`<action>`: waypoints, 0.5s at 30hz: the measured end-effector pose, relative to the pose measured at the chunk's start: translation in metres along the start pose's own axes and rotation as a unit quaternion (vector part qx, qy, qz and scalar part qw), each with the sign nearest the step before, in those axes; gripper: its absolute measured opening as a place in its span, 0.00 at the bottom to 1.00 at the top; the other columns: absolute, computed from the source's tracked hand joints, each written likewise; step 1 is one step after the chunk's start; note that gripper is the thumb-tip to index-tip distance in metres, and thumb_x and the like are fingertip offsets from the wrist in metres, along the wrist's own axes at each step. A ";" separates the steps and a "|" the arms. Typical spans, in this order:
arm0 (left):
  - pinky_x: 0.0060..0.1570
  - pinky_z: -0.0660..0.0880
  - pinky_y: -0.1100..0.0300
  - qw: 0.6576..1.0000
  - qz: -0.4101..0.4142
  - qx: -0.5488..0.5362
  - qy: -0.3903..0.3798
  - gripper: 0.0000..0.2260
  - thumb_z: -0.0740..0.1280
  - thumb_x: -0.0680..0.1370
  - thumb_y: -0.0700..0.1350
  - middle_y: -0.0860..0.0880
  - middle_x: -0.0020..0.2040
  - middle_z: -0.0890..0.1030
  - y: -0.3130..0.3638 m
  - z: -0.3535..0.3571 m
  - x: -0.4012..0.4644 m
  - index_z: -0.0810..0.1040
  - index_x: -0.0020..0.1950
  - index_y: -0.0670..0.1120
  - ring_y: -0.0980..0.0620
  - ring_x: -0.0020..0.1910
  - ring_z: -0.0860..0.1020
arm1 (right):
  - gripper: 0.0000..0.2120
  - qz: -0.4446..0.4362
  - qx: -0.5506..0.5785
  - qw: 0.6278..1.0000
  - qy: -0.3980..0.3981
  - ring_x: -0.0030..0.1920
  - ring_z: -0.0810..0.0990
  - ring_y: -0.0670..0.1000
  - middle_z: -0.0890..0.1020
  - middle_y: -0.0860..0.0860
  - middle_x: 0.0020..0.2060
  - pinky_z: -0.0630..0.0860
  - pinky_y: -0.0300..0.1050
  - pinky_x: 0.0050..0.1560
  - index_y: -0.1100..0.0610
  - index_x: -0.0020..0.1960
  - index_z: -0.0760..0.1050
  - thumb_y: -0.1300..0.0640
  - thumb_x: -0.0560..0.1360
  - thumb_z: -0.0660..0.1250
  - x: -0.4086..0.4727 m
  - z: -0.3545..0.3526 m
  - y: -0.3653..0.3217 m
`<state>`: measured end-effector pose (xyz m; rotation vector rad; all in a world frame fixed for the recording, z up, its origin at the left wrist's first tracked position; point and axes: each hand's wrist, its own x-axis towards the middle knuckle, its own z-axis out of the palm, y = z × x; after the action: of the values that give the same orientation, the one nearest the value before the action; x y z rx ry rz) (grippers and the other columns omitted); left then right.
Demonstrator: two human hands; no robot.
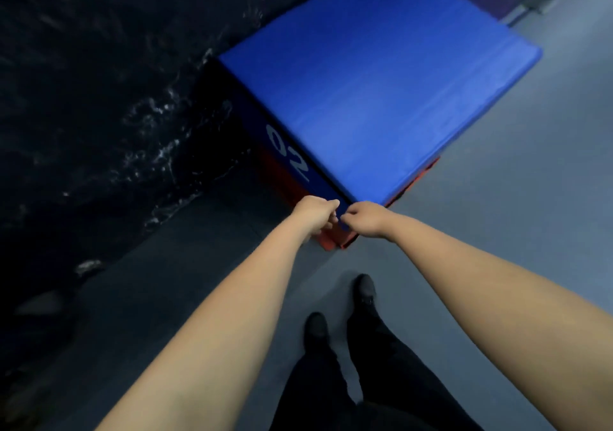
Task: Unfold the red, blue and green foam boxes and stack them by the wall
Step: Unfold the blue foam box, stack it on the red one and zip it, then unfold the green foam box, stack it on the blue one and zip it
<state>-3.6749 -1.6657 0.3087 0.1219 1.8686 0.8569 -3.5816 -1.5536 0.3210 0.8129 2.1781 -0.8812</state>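
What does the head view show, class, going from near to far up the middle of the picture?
Black shoes → both hands pinching the corner → red foam box underneath → blue foam box marked 02 on top.

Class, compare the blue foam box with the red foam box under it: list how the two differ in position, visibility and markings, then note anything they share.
The blue foam box sits on top; the red foam box lies beneath it on the floor. The blue box shows its whole top face; the red box shows only edges and its near corner. The blue box's side reads "02"; no marking shows on the red box. Both stand beside the dark wall.
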 end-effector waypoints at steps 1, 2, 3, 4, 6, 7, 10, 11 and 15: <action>0.41 0.75 0.56 1.000 0.026 0.016 0.003 0.05 0.67 0.80 0.43 0.46 0.42 0.83 0.010 -0.001 -0.017 0.79 0.45 0.45 0.49 0.38 0.79 | 0.13 0.006 0.003 1.000 0.019 0.49 0.76 0.56 0.79 0.55 0.48 0.69 0.44 0.46 0.58 0.47 0.76 0.52 0.82 0.57 -0.017 -0.011 0.002; 0.38 0.76 0.58 0.998 0.052 0.023 0.003 0.03 0.68 0.78 0.38 0.44 0.43 0.83 0.020 0.000 -0.031 0.80 0.51 0.44 0.50 0.35 0.79 | 0.13 0.004 0.005 0.999 0.043 0.49 0.75 0.56 0.79 0.55 0.47 0.68 0.44 0.46 0.58 0.47 0.76 0.52 0.82 0.58 -0.032 -0.022 0.006; 0.33 0.77 0.60 0.997 0.068 0.032 -0.001 0.08 0.69 0.77 0.35 0.43 0.41 0.83 0.032 0.003 -0.048 0.80 0.55 0.43 0.51 0.31 0.79 | 0.12 0.006 0.004 0.998 0.062 0.49 0.76 0.56 0.79 0.56 0.47 0.68 0.44 0.45 0.58 0.46 0.75 0.52 0.82 0.58 -0.052 -0.035 0.012; 0.29 0.76 0.62 0.996 0.082 0.042 -0.005 0.07 0.71 0.77 0.36 0.43 0.38 0.83 0.043 0.006 -0.062 0.80 0.55 0.41 0.54 0.26 0.77 | 0.12 0.009 0.002 0.997 0.077 0.50 0.77 0.57 0.80 0.57 0.49 0.69 0.44 0.46 0.58 0.46 0.75 0.52 0.81 0.58 -0.066 -0.047 0.020; 0.24 0.70 0.65 0.988 0.112 0.109 -0.006 0.09 0.72 0.79 0.46 0.46 0.30 0.81 0.067 0.018 -0.082 0.82 0.45 0.40 0.55 0.19 0.71 | 0.13 0.015 0.008 0.994 0.105 0.57 0.79 0.59 0.82 0.60 0.55 0.71 0.46 0.51 0.59 0.49 0.77 0.52 0.82 0.58 -0.089 -0.068 0.038; 0.24 0.68 0.65 0.979 0.130 0.156 0.000 0.15 0.71 0.79 0.51 0.46 0.26 0.79 0.083 0.033 -0.092 0.80 0.39 0.42 0.54 0.18 0.69 | 0.15 0.022 0.024 0.992 0.125 0.59 0.79 0.60 0.81 0.60 0.58 0.72 0.47 0.54 0.61 0.52 0.78 0.52 0.82 0.58 -0.106 -0.080 0.054; 0.30 0.70 0.62 0.959 0.174 0.223 -0.011 0.17 0.60 0.84 0.51 0.47 0.26 0.79 0.121 0.083 -0.109 0.77 0.39 0.45 0.52 0.19 0.72 | 0.16 0.034 0.076 0.980 0.181 0.59 0.79 0.61 0.82 0.59 0.56 0.73 0.47 0.54 0.62 0.55 0.80 0.53 0.82 0.58 -0.142 -0.097 0.108; 0.32 0.71 0.60 0.960 0.173 0.215 -0.039 0.12 0.57 0.85 0.45 0.47 0.31 0.81 0.131 0.105 -0.112 0.77 0.46 0.46 0.51 0.22 0.73 | 0.16 0.040 0.093 0.976 0.195 0.59 0.79 0.60 0.82 0.59 0.56 0.72 0.46 0.53 0.61 0.54 0.81 0.52 0.82 0.58 -0.153 -0.098 0.128; 0.34 0.72 0.59 0.939 0.186 0.257 -0.131 0.18 0.51 0.79 0.31 0.49 0.50 0.78 0.164 0.228 -0.132 0.72 0.59 0.48 0.48 0.35 0.78 | 0.16 0.081 0.178 0.950 0.242 0.59 0.79 0.61 0.83 0.59 0.57 0.76 0.49 0.57 0.62 0.58 0.81 0.53 0.83 0.59 -0.208 -0.087 0.234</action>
<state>-3.4700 -1.4879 0.4602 0.8958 1.7974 0.5402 -3.3145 -1.4137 0.4410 1.4995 2.3407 -1.0956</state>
